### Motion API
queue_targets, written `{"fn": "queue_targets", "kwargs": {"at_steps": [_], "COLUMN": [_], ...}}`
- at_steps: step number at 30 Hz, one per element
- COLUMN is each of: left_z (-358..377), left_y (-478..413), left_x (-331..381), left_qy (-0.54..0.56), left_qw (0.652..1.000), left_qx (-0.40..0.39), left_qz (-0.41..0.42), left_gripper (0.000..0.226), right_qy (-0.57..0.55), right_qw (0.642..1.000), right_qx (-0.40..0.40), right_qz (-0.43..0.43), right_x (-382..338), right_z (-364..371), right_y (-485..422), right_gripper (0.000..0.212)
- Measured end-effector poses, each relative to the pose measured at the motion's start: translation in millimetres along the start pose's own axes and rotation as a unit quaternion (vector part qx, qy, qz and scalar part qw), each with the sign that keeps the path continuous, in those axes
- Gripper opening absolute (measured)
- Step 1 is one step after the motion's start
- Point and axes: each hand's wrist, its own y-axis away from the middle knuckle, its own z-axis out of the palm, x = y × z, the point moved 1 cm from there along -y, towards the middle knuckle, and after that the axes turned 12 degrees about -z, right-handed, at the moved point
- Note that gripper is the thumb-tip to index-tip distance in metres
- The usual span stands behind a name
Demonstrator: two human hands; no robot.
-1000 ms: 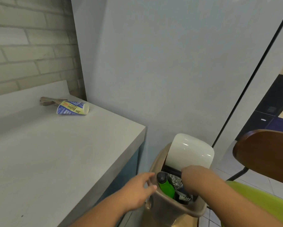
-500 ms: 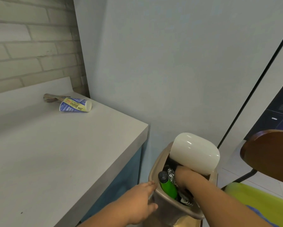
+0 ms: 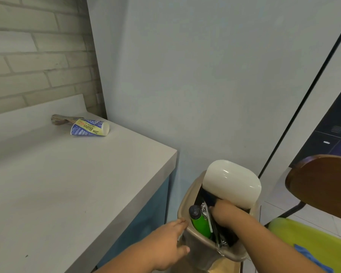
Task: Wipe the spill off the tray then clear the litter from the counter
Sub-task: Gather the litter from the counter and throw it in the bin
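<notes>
Evidently the clearing is running only partway. Far up and to the left of the left hand point(image 3: 165, 245), a crumpled wrapper point(image 3: 61, 119) and a tipped cup point(image 3: 90, 127) are lying against each other at the back of the counter point(image 3: 67, 184), so litter is waiting there to be collected. That hand is bracing the bin point(image 3: 203, 253), fingers spread along its near wall and thumb lying on the front. Just right of it, a green bottle point(image 3: 201, 223) is sitting inside. The right hand point(image 3: 224, 211) is reaching down beside the bottle under the tilted lid point(image 3: 230, 182); its fingers are hiding, so I cannot tell whether they are gripping anything. Right of that arm, a blue cloth point(image 3: 311, 257) is lying on a green seat point(image 3: 303, 239). No tray is showing, so the wiping cannot be judged.
</notes>
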Motion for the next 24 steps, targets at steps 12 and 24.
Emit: {"fn": "queue_targets", "kwargs": {"at_steps": [12, 24], "left_z": [-26.3, -90.9], "left_y": [34.3, 100.2], "left_x": [-15.8, -119.3], "left_qy": [0.046, 0.171], "left_qw": [0.998, 0.961], "left_qx": [0.035, 0.218], "left_qz": [0.003, 0.012], "left_gripper": [0.065, 0.030], "right_qy": [0.046, 0.015], "right_qw": [0.998, 0.987], "right_qx": [0.021, 0.041], "right_qz": [-0.021, -0.154], "right_x": [-11.5, -148.7], "right_z": [-22.9, -39.9], "right_y": [40.6, 65.9], "right_gripper": [0.034, 0.038]}}
